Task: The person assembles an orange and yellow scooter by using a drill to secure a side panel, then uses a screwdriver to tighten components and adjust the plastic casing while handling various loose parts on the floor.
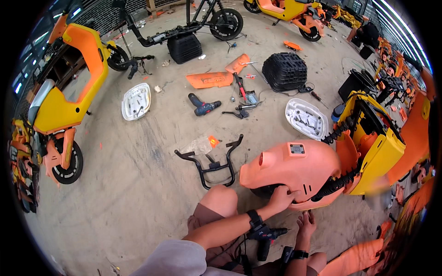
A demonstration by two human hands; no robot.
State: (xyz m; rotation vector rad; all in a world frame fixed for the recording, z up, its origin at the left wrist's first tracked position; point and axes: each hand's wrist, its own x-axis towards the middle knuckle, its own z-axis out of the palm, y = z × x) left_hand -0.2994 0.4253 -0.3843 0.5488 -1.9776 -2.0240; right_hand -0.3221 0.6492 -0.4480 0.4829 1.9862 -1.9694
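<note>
An orange rear fender (pixel 294 161) of a scooter lies on its side in front of me, joined to a yellow body panel (pixel 391 147) and black shock absorbers (pixel 338 184). My left hand (pixel 282 198) is at the fender's lower side, close to its slots. Its fingers are pinched together, and whatever they hold is too small to make out. Just below the fender's bottom edge is my right hand (pixel 306 224), palm up, its fingers loosely bent and apart with nothing visible in them. A cordless drill (pixel 267 234) rests by my legs, between my forearms.
Ahead lie a black tubular bracket (pixel 212 168), a second cordless drill (pixel 202 106), orange panels (pixel 209 80) and a black crate-like box (pixel 284 71). White trays (pixel 136 102) (pixel 306 118) hold small hardware. A yellow-orange scooter (pixel 69 92) stands left; a person (pixel 366 34) is far right.
</note>
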